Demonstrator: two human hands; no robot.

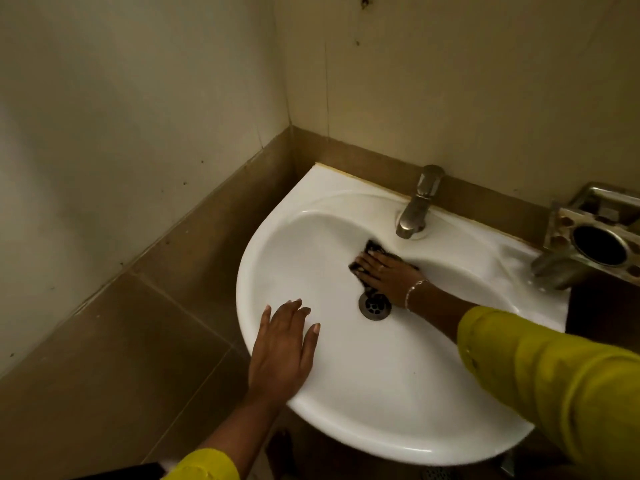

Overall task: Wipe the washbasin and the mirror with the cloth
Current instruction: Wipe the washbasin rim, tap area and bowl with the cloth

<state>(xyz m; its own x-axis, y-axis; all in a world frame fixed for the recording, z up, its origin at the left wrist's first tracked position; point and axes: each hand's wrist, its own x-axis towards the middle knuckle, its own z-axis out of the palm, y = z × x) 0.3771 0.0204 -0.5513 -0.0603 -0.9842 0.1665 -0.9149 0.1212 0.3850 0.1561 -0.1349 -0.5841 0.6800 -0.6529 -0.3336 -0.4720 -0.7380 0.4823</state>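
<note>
Washbasin [381, 393]: white, glossy ceramic with a rounded front, fixed against the back wall close to the room corner.
Cloth [373, 247]: dark and patterned, lying on the back slope of the bowl, just below the tap and just above the drain. Mostly hidden under the right hand, with edges showing past the fingertips and beside the wrist.
Right hand [384, 271]: inside the bowl, palm down on the cloth, reaching in from the right side.
Right fingers [367, 263]: straight and close together, pressing the cloth flat against the ceramic, not curled round it. Thin ring [381, 267] on one of them.
Left hand [280, 355]: palm down on the near-left rim of the washbasin, well apart from the cloth.
Left fingers [291, 313]: straight, slightly spread, holding nothing, tips pointing towards the back wall, thumb over the inner slope of the bowl.
Tap [417, 206]: dull metal, upright on the back ledge, spout pointing into the bowl.
Drain [375, 306]: round metal grate at the bottom of the bowl, just beside the right wrist, touched by the lower edge of the cloth.
Bracelet [414, 292]: thin pale chain round the right wrist.
Sleeves: yellow-green. Right sleeve [554, 375] covering the forearm above the bowl's near-right rim. Left sleeve [207, 465] seen only at the bottom edge.
Holder [595, 237]: metal, mounted on the wall at the right end of the washbasin, with one large round opening and several small ones.
Walls: pale above, with dark specks. Band of brown tiles [138, 306] below, running behind and to the left of the washbasin.
</note>
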